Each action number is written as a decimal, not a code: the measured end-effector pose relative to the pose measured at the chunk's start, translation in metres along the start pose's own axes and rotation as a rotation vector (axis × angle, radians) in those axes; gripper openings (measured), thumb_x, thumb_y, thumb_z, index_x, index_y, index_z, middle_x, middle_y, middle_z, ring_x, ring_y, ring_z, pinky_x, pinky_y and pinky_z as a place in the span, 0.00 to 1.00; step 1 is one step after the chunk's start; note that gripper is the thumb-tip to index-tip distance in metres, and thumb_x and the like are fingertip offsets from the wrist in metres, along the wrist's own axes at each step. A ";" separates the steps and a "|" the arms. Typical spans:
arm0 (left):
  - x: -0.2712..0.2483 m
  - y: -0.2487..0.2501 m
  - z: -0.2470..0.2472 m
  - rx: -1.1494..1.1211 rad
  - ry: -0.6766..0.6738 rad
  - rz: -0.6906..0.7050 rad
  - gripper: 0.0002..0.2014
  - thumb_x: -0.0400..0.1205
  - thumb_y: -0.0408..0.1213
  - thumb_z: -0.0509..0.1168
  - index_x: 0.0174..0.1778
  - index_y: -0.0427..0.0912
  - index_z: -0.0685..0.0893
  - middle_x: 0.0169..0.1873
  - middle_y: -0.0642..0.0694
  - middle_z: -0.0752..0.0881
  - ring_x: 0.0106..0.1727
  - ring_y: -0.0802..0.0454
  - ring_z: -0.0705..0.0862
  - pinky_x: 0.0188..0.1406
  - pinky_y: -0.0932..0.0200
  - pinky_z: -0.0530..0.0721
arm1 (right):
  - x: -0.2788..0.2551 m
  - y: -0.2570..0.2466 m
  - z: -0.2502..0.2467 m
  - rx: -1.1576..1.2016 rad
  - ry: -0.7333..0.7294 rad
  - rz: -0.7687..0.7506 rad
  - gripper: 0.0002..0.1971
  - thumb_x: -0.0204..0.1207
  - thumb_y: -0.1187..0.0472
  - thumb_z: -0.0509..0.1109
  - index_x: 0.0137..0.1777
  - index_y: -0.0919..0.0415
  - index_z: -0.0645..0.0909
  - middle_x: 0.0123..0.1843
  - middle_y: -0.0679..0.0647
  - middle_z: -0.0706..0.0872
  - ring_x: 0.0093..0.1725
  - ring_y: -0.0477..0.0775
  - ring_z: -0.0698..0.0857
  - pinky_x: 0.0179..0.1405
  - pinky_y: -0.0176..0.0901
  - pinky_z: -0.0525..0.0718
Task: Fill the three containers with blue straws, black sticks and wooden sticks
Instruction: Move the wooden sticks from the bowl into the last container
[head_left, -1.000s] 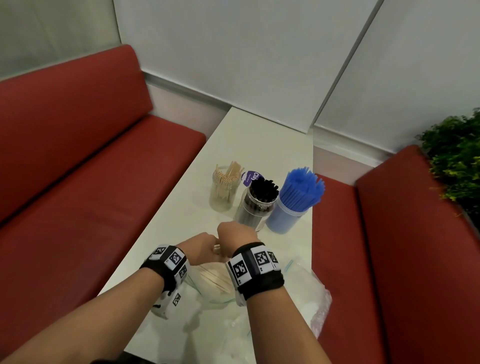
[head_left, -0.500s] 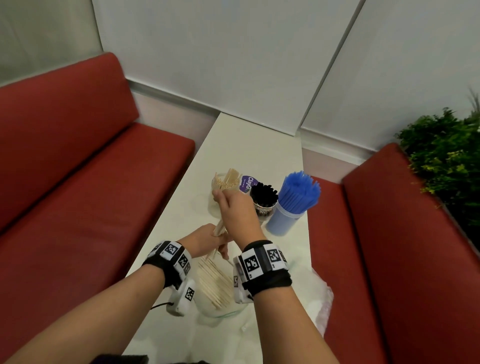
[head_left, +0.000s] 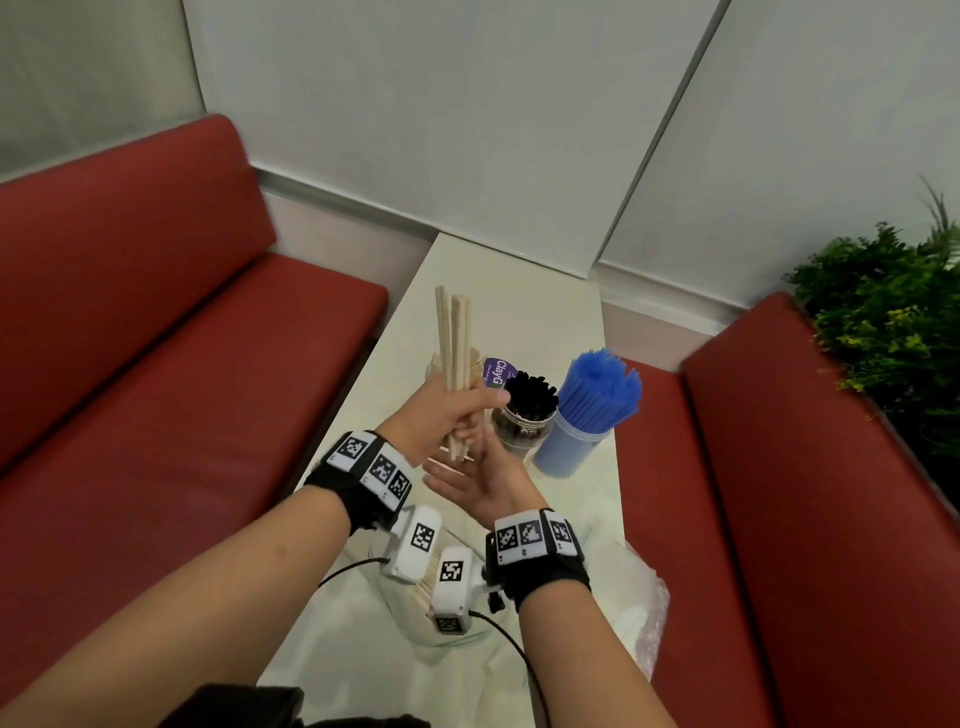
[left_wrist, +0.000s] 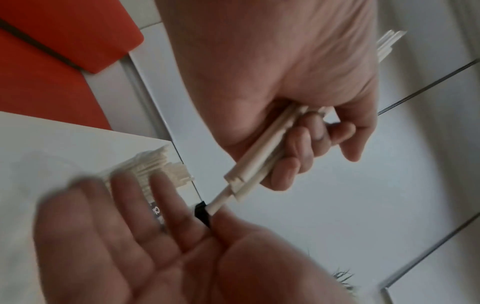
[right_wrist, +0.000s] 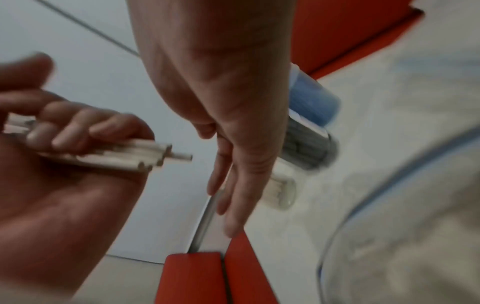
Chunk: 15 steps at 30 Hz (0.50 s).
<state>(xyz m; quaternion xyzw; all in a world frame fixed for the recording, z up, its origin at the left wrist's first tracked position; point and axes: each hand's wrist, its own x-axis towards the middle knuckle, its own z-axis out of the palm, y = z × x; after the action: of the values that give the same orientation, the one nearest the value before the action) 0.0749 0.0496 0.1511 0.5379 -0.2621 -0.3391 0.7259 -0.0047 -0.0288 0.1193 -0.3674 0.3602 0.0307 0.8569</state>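
My left hand (head_left: 449, 415) grips a bundle of long wooden sticks (head_left: 453, 343) upright above the table; the left wrist view shows its fingers (left_wrist: 293, 148) curled round the sticks (left_wrist: 259, 156). My right hand (head_left: 478, 478) is open, palm up, just below the bundle's lower ends, fingers straight (right_wrist: 228, 185). Behind stand three containers: a clear jar of wooden sticks (head_left: 432, 366), mostly hidden by my hand, a clear jar of black sticks (head_left: 524, 415), and a blue tub (head_left: 566, 447) full of blue straws (head_left: 597, 387).
A clear bag with more wooden sticks (head_left: 421, 597) lies under my wrists, and crumpled plastic bags (head_left: 644, 597) sit at the right. The narrow white table (head_left: 519, 291) runs between two red benches (head_left: 182, 364). A green plant (head_left: 893, 322) is at far right.
The right hand drew a bundle of sticks out of the bag and lifted it. Now the left hand holds the bundle upright and the right hand has let go and opened beneath it.
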 end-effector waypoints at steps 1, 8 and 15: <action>0.001 0.002 0.004 -0.001 -0.010 -0.002 0.20 0.76 0.39 0.77 0.24 0.46 0.73 0.17 0.46 0.66 0.19 0.50 0.65 0.23 0.60 0.71 | -0.003 0.003 0.005 0.078 -0.049 0.000 0.26 0.88 0.39 0.55 0.68 0.60 0.80 0.67 0.69 0.84 0.57 0.65 0.91 0.53 0.60 0.90; 0.000 0.000 0.016 0.168 -0.057 -0.031 0.06 0.79 0.35 0.75 0.39 0.41 0.84 0.20 0.45 0.75 0.24 0.49 0.75 0.30 0.60 0.79 | -0.009 0.001 -0.007 0.268 -0.133 -0.047 0.14 0.89 0.55 0.60 0.69 0.59 0.78 0.66 0.62 0.83 0.75 0.60 0.81 0.62 0.57 0.88; 0.000 -0.018 0.021 0.471 -0.023 -0.052 0.21 0.77 0.52 0.73 0.28 0.38 0.84 0.24 0.48 0.83 0.27 0.57 0.83 0.29 0.70 0.79 | 0.001 0.007 -0.023 0.016 0.005 -0.001 0.24 0.85 0.35 0.60 0.45 0.55 0.82 0.27 0.53 0.77 0.20 0.45 0.69 0.13 0.31 0.62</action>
<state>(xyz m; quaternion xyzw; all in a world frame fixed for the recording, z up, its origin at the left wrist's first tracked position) 0.0554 0.0330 0.1401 0.6951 -0.3284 -0.2933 0.5682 -0.0202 -0.0391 0.1034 -0.3608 0.3625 0.0264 0.8589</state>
